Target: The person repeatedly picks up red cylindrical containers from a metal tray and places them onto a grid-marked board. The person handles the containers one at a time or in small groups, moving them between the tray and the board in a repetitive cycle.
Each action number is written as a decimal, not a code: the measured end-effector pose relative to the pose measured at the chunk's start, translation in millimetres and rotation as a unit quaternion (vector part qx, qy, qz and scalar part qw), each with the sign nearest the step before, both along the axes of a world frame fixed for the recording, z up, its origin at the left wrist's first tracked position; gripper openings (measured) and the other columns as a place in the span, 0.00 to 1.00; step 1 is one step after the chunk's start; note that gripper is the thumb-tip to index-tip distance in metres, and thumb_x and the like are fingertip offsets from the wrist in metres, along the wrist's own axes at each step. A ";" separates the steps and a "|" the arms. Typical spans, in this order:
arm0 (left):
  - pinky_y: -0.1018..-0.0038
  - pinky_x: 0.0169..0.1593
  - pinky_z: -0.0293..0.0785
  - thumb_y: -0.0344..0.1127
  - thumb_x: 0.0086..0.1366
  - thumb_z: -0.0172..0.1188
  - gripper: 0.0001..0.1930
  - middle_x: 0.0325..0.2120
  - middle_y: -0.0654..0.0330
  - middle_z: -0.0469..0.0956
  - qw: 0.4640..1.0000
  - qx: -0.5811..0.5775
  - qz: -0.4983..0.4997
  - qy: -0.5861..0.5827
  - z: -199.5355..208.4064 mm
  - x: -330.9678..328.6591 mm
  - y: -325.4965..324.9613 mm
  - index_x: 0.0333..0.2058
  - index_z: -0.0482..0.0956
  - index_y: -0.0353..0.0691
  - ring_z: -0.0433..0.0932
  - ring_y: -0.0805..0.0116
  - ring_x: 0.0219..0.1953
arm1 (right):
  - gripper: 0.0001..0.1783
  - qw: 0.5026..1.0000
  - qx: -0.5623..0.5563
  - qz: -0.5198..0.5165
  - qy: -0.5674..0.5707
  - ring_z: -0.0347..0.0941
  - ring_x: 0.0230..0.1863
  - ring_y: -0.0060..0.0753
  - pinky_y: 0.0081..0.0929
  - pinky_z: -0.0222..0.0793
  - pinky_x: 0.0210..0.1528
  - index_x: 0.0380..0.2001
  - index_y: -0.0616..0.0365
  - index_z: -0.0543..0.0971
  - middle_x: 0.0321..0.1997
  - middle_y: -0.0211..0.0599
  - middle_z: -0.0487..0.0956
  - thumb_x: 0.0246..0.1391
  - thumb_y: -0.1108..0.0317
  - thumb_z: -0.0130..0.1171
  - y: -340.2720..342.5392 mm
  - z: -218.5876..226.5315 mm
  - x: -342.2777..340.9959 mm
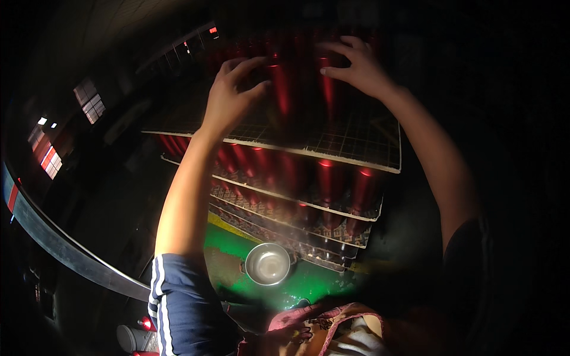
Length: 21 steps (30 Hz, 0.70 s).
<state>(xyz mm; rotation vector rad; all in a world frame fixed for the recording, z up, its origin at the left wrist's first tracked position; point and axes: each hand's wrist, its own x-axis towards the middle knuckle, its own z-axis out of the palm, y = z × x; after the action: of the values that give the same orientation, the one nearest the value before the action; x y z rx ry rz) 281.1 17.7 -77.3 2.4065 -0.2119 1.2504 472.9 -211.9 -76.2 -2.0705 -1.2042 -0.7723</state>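
Darkness fills most of the room, with two bright window patches (89, 102) showing between nine and ten o'clock. Below them a curved metal rail (71, 255) sweeps from nine down toward eight. Near half past seven, a grey can (132, 338) stands beside something small, red and shiny.

Next comes the left arm, in a navy sleeve (184, 302) with white stripes, rising from seven o'clock. Its left hand (230, 95) is at eleven, thumb and fingers curved and spread apart, the tips right beside a red bottle (283, 92) at twelve — I cannot tell whether they touch it. That bottle, slightly blurred, stands on the top board (350, 151) of a stack. More red bottles (326, 181) fill the levels underneath, between the lower boards (285, 193).

At six o'clock a round metal pot (268, 264) sits on the green floor (228, 252), its pale inside facing up; below it, toward half past five, is a reddish apron (314, 329) on the person's front.

Farther right, a second red bottle (329, 92) stands on the top board between twelve and one. Reaching in from four o'clock, the right arm ends in the right hand (356, 65) at one, its fingers spread and partly blurred, the thumb tip over that bottle's left side — contact is unclear.
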 end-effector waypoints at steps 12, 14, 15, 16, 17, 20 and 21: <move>0.63 0.56 0.73 0.42 0.51 0.73 0.27 0.50 0.52 0.75 0.996 0.009 -0.031 -0.077 -19.0 75.5 55.2 0.52 0.81 0.52 0.76 0.53 0.54 | 0.26 0.990 0.112 0.054 -0.060 0.70 0.61 0.44 0.37 0.68 0.62 0.54 0.41 0.79 0.61 0.44 0.70 0.50 0.63 0.69 15.4 -22.8 0.7; 0.68 0.57 0.72 0.35 0.52 0.73 0.25 0.51 0.55 0.77 0.986 -0.089 -0.035 -0.136 -39.7 29.1 79.7 0.51 0.81 0.45 0.77 0.61 0.53 | 0.27 0.985 0.160 0.059 -0.028 0.70 0.60 0.41 0.37 0.69 0.61 0.55 0.48 0.78 0.65 0.43 0.68 0.50 0.65 0.68 -9.3 -40.2 -36.2; 0.69 0.57 0.73 0.28 0.58 0.66 0.22 0.50 0.57 0.79 0.977 -0.156 -0.015 -0.144 -54.4 -2.9 91.0 0.53 0.79 0.41 0.76 0.70 0.51 | 0.28 0.976 0.198 0.091 0.029 0.70 0.60 0.42 0.37 0.70 0.60 0.57 0.50 0.76 0.67 0.45 0.66 0.50 0.65 0.68 -18.0 -51.9 -55.4; 0.66 0.59 0.73 0.30 0.60 0.65 0.24 0.51 0.54 0.78 0.950 -0.275 -0.060 -0.136 -69.4 -34.7 102.6 0.56 0.76 0.40 0.77 0.64 0.52 | 0.30 0.961 0.232 0.121 0.091 0.70 0.60 0.42 0.37 0.71 0.60 0.58 0.52 0.75 0.69 0.48 0.64 0.49 0.65 0.68 -23.3 -65.9 -73.9; 0.64 0.58 0.75 0.34 0.61 0.64 0.26 0.51 0.53 0.78 0.922 -0.349 -0.062 -0.156 -83.0 -62.6 116.0 0.58 0.73 0.41 0.78 0.61 0.52 | 0.31 0.923 0.271 0.230 0.144 0.70 0.61 0.44 0.38 0.71 0.60 0.59 0.52 0.73 0.69 0.52 0.63 0.50 0.64 0.67 -20.9 -82.1 -91.9; 0.60 0.57 0.77 0.42 0.64 0.63 0.26 0.50 0.52 0.78 0.800 -0.546 -0.144 -0.201 -147.5 -132.9 147.5 0.58 0.72 0.40 0.78 0.58 0.52 | 0.34 0.771 0.323 0.459 0.301 0.69 0.62 0.50 0.41 0.70 0.61 0.62 0.55 0.70 0.68 0.66 0.61 0.51 0.61 0.64 17.4 -132.2 -136.3; 0.59 0.56 0.78 0.47 0.63 0.64 0.26 0.48 0.52 0.79 0.763 -0.601 -0.171 -0.169 -173.8 -148.6 156.4 0.56 0.73 0.40 0.79 0.57 0.51 | 0.33 0.740 0.311 0.472 0.364 0.69 0.63 0.51 0.44 0.68 0.63 0.62 0.56 0.68 0.68 0.68 0.61 0.53 0.62 0.60 34.4 -146.2 -145.7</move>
<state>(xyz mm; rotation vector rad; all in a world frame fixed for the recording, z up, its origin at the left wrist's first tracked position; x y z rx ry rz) 132.5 174.1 -251.1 0.9759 0.0630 1.0932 327.2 -177.6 -222.4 -0.8131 -1.0902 0.1566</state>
